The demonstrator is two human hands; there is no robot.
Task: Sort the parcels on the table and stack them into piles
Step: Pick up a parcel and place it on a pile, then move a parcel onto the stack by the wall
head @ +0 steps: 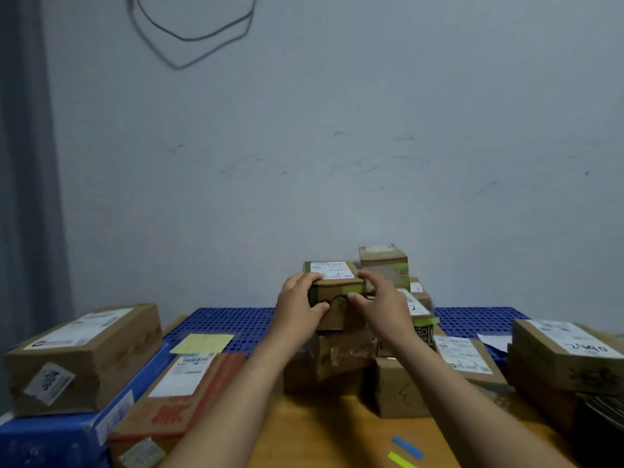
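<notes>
A small brown parcel with a white label and green tape sits at the top of a pile of cardboard parcels in the middle of the table. My left hand grips its left side, fingers curled over the top edge and thumb on the front. My right hand grips its right side the same way. Behind it to the right, another stack is topped by a small box with green tape. A lower box stands at the front right of the pile.
A long parcel lies on a blue box at the left, next to a flat red-printed parcel and a yellow slip. A flat labelled parcel and a stacked box lie right. Blue perforated mat behind.
</notes>
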